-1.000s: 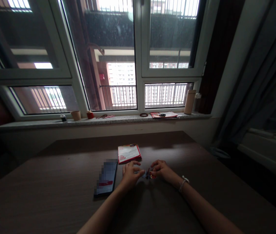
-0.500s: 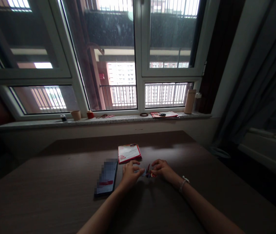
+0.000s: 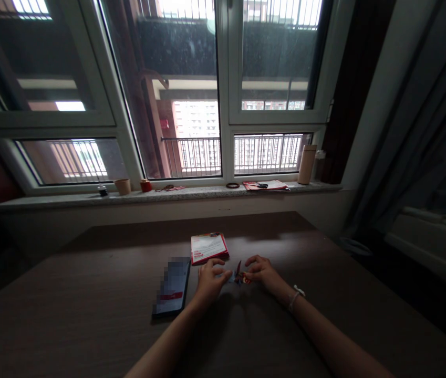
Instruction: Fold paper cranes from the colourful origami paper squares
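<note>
Between my two hands is a small colourful folded piece (image 3: 239, 277) with dark red, light blue and yellow-red parts. A thin dark red point of it sticks up. It is too small to make out its exact kind. My left hand (image 3: 210, 281) pinches its light blue side between thumb and fingers. On the other side, my right hand (image 3: 265, 275) pinches the yellow-red part. The piece is held just above the brown table (image 3: 89, 294). A white booklet with red edges (image 3: 209, 248) lies just beyond my left hand.
A phone (image 3: 173, 289) lies left of my left hand. On the windowsill (image 3: 203, 193) stand a paper cup (image 3: 122, 186), a small red container (image 3: 146, 185) and a tan bottle (image 3: 307, 164). Scissors (image 3: 262, 185) rest there on red and white papers (image 3: 278, 185).
Both hands and the folded piece have shifted very slightly. The piece has turned a little between the fingers, its red point now more upright. The phone and booklet have stayed put.
</note>
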Available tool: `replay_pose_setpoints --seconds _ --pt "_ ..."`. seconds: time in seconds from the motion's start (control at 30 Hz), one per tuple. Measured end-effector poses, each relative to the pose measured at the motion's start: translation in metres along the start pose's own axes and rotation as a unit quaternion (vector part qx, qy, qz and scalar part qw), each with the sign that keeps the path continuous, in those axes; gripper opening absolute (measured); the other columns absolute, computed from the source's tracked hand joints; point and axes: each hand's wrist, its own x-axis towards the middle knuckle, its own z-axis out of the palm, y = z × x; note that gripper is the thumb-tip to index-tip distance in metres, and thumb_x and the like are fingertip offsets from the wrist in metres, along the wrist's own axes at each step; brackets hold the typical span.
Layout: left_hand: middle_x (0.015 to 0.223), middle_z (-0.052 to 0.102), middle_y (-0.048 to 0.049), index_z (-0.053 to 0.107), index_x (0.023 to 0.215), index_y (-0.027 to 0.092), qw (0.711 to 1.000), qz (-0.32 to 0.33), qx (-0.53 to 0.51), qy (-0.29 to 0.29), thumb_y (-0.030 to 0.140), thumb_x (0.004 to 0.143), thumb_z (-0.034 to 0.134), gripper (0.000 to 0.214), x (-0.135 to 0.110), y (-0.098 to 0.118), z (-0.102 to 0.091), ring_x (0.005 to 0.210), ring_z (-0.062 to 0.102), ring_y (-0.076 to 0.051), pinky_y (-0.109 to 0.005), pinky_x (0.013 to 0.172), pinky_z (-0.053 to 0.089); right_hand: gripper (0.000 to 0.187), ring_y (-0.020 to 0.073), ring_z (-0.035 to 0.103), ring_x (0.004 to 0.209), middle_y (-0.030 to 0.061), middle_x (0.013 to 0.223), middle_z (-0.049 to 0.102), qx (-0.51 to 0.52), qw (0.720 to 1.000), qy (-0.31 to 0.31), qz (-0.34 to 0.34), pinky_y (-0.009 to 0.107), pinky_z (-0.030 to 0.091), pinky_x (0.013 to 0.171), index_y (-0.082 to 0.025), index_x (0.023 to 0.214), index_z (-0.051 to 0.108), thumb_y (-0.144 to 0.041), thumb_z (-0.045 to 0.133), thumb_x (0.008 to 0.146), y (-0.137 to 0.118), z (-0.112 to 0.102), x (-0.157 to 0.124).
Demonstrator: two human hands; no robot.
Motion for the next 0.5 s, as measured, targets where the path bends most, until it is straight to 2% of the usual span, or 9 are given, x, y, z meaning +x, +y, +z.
replay_pose_setpoints --seconds 0.13,0.23,0.33,0.5 --pt "0.113 0.067 -0.0053 0.074 0.067 0.023 1.000 0.004 0.017 -0.019 0.042 0.073 0.067 0.021 -0.0016 0.0019 -0.0015 0.111 0.054 -0.028 -0.044 0.105 0.033 0.032 0.0274 0.054 0.104 0.0050 0.081 0.067 0.033 0.999 -0.012 0.016 0.041 0.041 0.093 -0.018 0.077 0.069 -0.044 0.077 0.059 0.0014 0.0011 -0.0016" --pt "0.112 0.068 -0.0048 0.073 0.066 0.023 1.000 0.002 0.020 -0.013 0.042 0.073 0.067 0.021 -0.0017 0.0031 -0.0020 0.109 0.055 -0.027 -0.043 0.104 0.035 0.032 0.0263 0.056 0.100 0.0059 0.088 0.067 0.026 1.000 -0.008 0.009 0.041 0.041 0.094 -0.018 0.072 0.069 -0.046 0.077 0.059 0.0002 -0.0003 -0.0014" --pt "0.112 0.068 -0.0053 0.074 0.067 0.024 1.000 0.004 0.010 0.002 0.042 0.074 0.065 0.022 -0.0004 0.0018 -0.0006 0.108 0.057 -0.027 -0.041 0.103 0.037 0.032 0.0270 0.053 0.105 0.0080 0.100 0.064 -0.001 1.000 0.000 -0.009 0.041 0.037 0.098 -0.018 0.063 0.071 -0.049 0.076 0.061 -0.0025 -0.0032 0.0000" --pt "0.112 0.067 -0.0067 0.076 0.071 0.023 1.000 -0.001 -0.007 0.009 0.043 0.075 0.064 0.024 0.0004 -0.0017 0.0017 0.108 0.056 -0.026 -0.042 0.103 0.038 0.033 0.0268 0.053 0.104 0.0085 0.103 0.062 -0.001 1.000 -0.003 -0.012 0.040 0.039 0.097 -0.019 0.060 0.072 -0.051 0.075 0.061 -0.0036 -0.0044 0.0009"
